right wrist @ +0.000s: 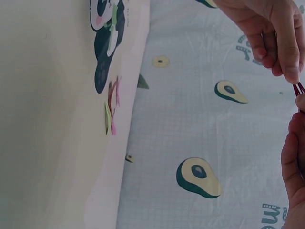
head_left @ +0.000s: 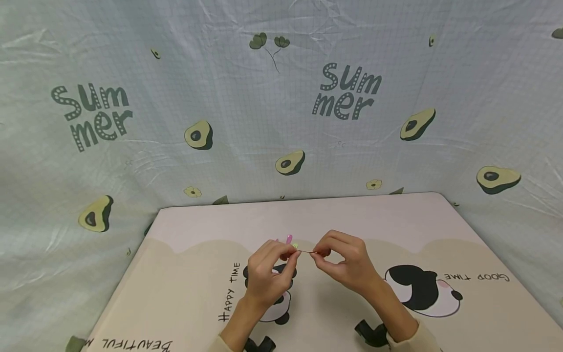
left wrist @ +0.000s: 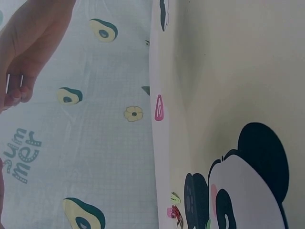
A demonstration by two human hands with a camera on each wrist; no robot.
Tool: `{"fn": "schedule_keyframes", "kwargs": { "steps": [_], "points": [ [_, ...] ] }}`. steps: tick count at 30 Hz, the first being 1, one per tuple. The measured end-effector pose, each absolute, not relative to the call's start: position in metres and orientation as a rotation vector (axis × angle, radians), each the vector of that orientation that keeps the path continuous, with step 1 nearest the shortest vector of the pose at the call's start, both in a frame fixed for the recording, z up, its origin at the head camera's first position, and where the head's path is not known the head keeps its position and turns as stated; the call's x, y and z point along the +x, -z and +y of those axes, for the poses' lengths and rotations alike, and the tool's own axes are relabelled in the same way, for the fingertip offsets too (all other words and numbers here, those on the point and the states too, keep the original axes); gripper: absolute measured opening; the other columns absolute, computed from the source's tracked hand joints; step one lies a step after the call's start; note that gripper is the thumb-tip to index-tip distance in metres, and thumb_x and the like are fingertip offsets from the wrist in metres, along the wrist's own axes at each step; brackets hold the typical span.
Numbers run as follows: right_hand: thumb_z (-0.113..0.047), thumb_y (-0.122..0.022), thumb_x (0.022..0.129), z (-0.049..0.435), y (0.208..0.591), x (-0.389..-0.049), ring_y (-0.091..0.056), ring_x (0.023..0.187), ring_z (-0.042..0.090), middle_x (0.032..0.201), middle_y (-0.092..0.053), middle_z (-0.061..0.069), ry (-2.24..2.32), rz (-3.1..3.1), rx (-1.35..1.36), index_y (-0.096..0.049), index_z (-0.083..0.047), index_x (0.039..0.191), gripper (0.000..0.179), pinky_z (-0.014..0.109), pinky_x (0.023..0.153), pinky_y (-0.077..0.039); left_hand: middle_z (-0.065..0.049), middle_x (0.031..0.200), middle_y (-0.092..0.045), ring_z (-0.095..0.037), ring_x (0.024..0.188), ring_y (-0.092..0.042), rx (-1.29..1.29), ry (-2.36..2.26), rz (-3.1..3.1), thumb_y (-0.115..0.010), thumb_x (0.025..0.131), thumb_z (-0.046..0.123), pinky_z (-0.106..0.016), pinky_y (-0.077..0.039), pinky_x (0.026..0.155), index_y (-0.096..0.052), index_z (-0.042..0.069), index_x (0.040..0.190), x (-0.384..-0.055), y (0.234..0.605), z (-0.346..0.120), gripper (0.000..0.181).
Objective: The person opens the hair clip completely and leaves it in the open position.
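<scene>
Out in front of me, above the mat, both hands meet at a thin dark red hair clip [head_left: 306,252]. My left hand [head_left: 268,274] pinches its left end between thumb and fingertips. The other end is pinched by my right hand [head_left: 349,259]. In the right wrist view two slim prongs of the hair clip [right wrist: 297,89] show between the fingertips, the rest covered by fingers. Past my left hand lie a pink hair clip [head_left: 289,239] and a yellow-green one [head_left: 295,246], partly hidden behind that hand.
In the left wrist view a pink snap clip [left wrist: 159,109] lies apart from a small group with a red clip [left wrist: 178,217]. A panda-printed mat [head_left: 193,293] covers the table. Behind it hangs an avocado-print curtain [head_left: 246,98]. Black curved pieces [head_left: 371,335] sit by my wrists.
</scene>
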State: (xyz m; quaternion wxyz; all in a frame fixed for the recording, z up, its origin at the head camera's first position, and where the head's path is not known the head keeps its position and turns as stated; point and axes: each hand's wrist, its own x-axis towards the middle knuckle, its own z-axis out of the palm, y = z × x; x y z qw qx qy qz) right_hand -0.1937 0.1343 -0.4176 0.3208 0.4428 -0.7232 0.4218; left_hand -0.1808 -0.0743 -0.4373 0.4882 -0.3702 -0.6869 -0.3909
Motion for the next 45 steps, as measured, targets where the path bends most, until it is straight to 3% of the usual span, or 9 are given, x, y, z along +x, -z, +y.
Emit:
{"fn": "schedule_keyframes", "kwargs": {
  "steps": [12, 17, 34, 45],
  "points": [
    [-0.020, -0.074, 0.095, 0.1347, 0.4180, -0.1940, -0.060, 0.068, 0.007, 0.080, -0.069, -0.003, -1.107, -1.907, 1.155, -0.074, -0.012, 0.086, 0.013, 0.013, 0.067, -0.055, -0.005, 0.079, -0.070, -0.013, 0.067, -0.062, -0.901, 0.949, -1.673, -0.074, 0.093, 0.007, -0.018, -0.057, 0.064, -0.072, 0.003, 0.091, -0.1806, 0.4362, -0.0740, 0.005],
    [-0.011, -0.079, 0.089, 0.1352, 0.4175, -0.1937, -0.060, 0.068, 0.007, 0.080, -0.069, -0.003, -1.106, -1.914, 1.150, -0.074, -0.013, 0.086, 0.006, 0.013, 0.067, -0.055, -0.005, 0.079, -0.070, -0.012, 0.067, -0.062, -0.902, 0.949, -1.674, -0.075, 0.092, 0.006, -0.018, -0.056, 0.064, -0.072, 0.003, 0.091, -0.1805, 0.4359, -0.0734, 0.004],
    [0.009, -0.084, 0.072, 0.1345, 0.4174, -0.1931, -0.060, 0.068, 0.008, 0.079, -0.069, -0.002, -1.113, -1.923, 1.144, -0.074, -0.013, 0.086, 0.028, 0.014, 0.067, -0.056, -0.006, 0.080, -0.071, -0.014, 0.067, -0.063, -0.886, 0.947, -1.684, -0.073, 0.095, 0.010, -0.018, -0.058, 0.065, -0.073, 0.003, 0.092, -0.1816, 0.4389, -0.0729, 0.007],
    [0.008, -0.084, 0.072, 0.1347, 0.4152, -0.1911, -0.061, 0.068, 0.009, 0.079, -0.070, -0.002, -1.110, -1.941, 1.130, -0.074, -0.013, 0.086, 0.028, 0.014, 0.068, -0.056, -0.005, 0.079, -0.070, -0.013, 0.067, -0.063, -0.893, 0.936, -1.676, -0.073, 0.095, 0.010, -0.018, -0.057, 0.065, -0.073, 0.003, 0.092, -0.1813, 0.4378, -0.0727, 0.008]
  ]
}}
